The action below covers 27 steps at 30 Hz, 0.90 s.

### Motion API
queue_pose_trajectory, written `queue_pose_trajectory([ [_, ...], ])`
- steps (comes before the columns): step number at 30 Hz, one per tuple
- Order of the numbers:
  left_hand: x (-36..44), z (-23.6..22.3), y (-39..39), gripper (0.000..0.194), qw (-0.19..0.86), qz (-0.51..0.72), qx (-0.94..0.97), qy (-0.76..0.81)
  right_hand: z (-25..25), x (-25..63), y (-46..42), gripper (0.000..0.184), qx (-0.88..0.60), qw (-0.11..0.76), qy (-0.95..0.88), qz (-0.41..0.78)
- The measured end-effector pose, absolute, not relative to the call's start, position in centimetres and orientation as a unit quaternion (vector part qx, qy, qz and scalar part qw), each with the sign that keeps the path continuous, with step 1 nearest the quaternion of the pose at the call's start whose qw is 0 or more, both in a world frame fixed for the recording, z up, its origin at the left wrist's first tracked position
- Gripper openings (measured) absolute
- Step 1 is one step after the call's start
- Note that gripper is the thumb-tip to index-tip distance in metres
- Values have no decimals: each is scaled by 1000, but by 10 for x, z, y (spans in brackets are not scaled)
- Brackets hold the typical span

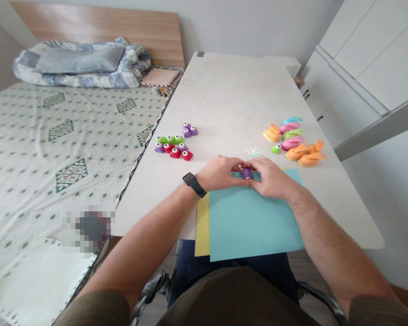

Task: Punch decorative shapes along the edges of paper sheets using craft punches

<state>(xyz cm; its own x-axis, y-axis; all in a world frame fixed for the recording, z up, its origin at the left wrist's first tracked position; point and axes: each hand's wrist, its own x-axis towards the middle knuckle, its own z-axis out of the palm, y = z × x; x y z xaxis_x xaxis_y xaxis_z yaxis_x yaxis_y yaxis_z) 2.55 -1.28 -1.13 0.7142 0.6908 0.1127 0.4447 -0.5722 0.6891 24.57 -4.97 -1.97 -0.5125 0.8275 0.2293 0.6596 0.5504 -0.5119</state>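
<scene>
A small purple paper punch (246, 173) sits at the far edge of a light blue sheet of paper (255, 226). My left hand (221, 173) closes in from the left, its thumb and fingertips against the punch and the paper edge. From the right, my right hand (272, 177) curls its fingers and thumb around the same punch. The fingers hide part of the punch and the sheet's far edge. A yellow sheet (202, 226) lies underneath, showing along the left side. Just beyond my hands is a small scatter of white and blue paper cutouts (253, 150).
Several small purple, green and red punches (170, 147) stand in a group at the left. Larger orange, pink, green and blue lever punches (294, 144) cluster at the right, beside a small green punch (276, 149). A bed (98, 136) adjoins the white table (231, 90).
</scene>
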Motion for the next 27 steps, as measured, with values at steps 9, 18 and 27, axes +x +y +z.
queue_pose_trajectory([
  [9,25,-14,-14,49,310,194,872,326,-17,246,-50,36,-439,223,-853,172],
  [18,25,-15,-15,42,283,202,877,333,-14,247,-49,35,-443,215,-852,177],
  [27,24,-16,-14,41,271,180,873,363,-9,247,-50,29,-447,220,-840,217],
])
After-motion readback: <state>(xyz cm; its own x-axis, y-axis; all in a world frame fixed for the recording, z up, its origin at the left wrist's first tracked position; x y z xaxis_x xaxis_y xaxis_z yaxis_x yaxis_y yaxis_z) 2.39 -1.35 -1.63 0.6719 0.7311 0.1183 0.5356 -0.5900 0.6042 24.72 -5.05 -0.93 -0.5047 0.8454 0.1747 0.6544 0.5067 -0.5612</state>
